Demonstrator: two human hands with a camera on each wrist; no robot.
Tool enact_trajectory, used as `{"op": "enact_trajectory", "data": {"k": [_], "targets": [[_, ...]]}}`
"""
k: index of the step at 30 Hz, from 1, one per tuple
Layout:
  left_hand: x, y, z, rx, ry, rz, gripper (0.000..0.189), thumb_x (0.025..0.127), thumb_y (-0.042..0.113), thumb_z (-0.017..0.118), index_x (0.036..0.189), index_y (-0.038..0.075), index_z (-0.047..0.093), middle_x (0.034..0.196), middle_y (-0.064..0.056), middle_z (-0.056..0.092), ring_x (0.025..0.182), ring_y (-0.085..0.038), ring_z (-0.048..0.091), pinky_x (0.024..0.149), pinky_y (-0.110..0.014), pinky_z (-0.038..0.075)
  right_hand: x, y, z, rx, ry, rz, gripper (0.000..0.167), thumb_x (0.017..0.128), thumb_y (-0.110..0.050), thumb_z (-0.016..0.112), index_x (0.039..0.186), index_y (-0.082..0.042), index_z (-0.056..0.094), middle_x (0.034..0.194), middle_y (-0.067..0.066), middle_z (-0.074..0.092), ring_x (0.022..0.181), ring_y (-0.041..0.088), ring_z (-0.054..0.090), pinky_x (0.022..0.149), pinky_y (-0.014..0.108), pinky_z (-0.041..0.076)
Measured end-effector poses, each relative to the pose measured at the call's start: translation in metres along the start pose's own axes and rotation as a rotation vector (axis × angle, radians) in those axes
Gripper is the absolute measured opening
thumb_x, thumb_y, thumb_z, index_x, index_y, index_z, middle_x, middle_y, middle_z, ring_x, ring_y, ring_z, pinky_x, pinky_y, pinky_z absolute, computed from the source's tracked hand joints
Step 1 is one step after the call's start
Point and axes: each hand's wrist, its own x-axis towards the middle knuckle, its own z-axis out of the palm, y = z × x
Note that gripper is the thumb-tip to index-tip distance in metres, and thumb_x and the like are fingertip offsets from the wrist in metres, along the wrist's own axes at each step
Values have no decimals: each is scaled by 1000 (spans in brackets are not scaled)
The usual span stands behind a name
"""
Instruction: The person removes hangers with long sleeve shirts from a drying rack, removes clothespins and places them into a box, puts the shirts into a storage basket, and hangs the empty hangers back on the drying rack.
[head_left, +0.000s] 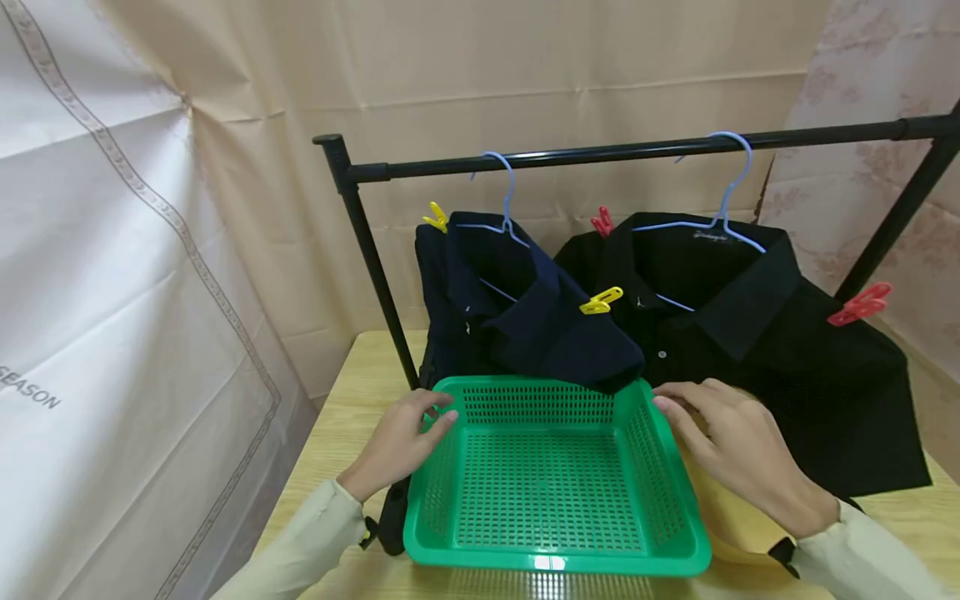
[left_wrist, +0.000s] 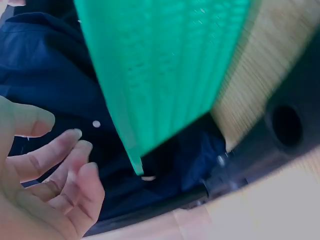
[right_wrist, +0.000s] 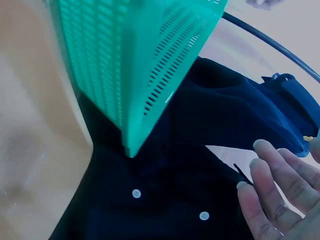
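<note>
- Green plastic basket (head_left: 557,563) noted between the two hands, above the tabletop (head_left: 337,433); whether its base is rested there cannot be told.
- Key relation: its far left corner is flanked by the left hand (head_left: 397,446), its far right corner by the right hand (head_left: 738,442). Longer side, as seen from the head, is laid crosswise, hand to hand.
- Basket thus placed rightward of the left fingers, leftward of the right; neither hand can be judged clearly nearer.
- Left fingers: loosely bent, nothing gripped; a gap from the basket is shown in the left wrist view.
- Right fingers: slightly spread, nearly straight, nothing held; separation from the basket is shown in the right wrist view.
- Navy shirt (head_left: 525,333) hung just behind the far rim; touch uncertain.
- Black shirt (head_left: 787,375) hung beyond the right hand. Both shirts are carried on blue hangers (head_left: 510,196) by a black rail (head_left: 600,152).
</note>
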Motion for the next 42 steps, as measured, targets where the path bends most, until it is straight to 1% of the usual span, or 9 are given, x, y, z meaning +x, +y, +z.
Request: {"op": "enact_trajectory", "data": {"k": [1, 4, 7, 13, 20, 26, 32, 38, 42], "targets": [[-1, -3, -1, 20, 14, -3, 24, 104, 26, 65, 121, 10, 72, 106, 0, 67, 84, -14, 61, 71, -35, 55, 1, 0, 0, 7, 19, -3, 20, 92, -12, 78, 111, -15, 76, 83, -12, 60, 68, 3, 45, 56, 19, 39], [-7, -12, -5, 97, 52, -2, 9, 102, 21, 68, 95, 17, 72, 83, 9, 59, 67, -7, 50, 57, -27, 45, 6, 0, -3, 23, 76, -24, 19, 90, -7, 78, 108, -13, 77, 82, -10, 64, 68, 4, 51, 60, 15, 41], [-13, -18, -7, 149, 68, 6, 27, 100, 19, 69, 75, 21, 60, 66, 11, 46, 55, -4, 41, 50, -23, 35, 11, 0, -4, 35, 113, -32, 18, 90, -5, 77, 108, -10, 77, 88, -5, 71, 70, 6, 59, 66, 12, 45], [-30, -24, -8, 182, -17, -41, 48, 101, 26, 67, 60, 23, 43, 53, 15, 30, 45, -1, 30, 45, -21, 25, 16, 1, -2, 75, 110, -12, 16, 94, -5, 74, 109, -10, 76, 89, -5, 74, 68, 5, 59, 64, 12, 45], [-43, -27, -3, 188, -128, -111, 54, 102, 40, 64, 58, 21, 41, 51, 14, 28, 45, -2, 28, 47, -21, 23, 22, 2, -3, 88, 83, -27, 19, 95, -5, 72, 114, -10, 72, 83, -11, 68, 63, 0, 52, 56, 14, 39], [-51, -30, -2, 45, -205, -188, 55, 103, 39, 63, 58, 21, 38, 51, 13, 26, 46, -3, 23, 47, -21, 22, 33, 0, -5, 111, 40, -48, 24, 96, -4, 71, 118, -14, 71, 88, -14, 70, 66, -1, 56, 59, 13, 41], [-56, -30, -1, -97, -270, -193, 53, 106, 39, 59, 61, 18, 40, 52, 11, 29, 46, -3, 23, 47, -21, 24, 39, -6, -4, 117, 22, -38, 23, 97, -8, 71, 119, -15, 71, 80, -16, 63, 63, -1, 51, 56, 14, 37], [-61, -34, 2, -204, -370, -256, 52, 110, 45, 47, 67, 15, 51, 53, 9, 41, 45, -5, 38, 45, -23, 35, 52, -13, -4, 110, 31, -36, 19, 97, -8, 72, 115, -15, 72, 74, -17, 57, 59, 0, 47, 54, 15, 36], [-60, -36, 4, -219, -399, -277, 57, 110, 53, 36, 83, 11, 65, 57, 5, 50, 47, -9, 49, 48, -28, 45, 62, -16, -7, 108, 58, -62, 21, 94, -6, 75, 112, -14, 73, 70, -16, 53, 57, 0, 44, 52, 16, 33]]}}
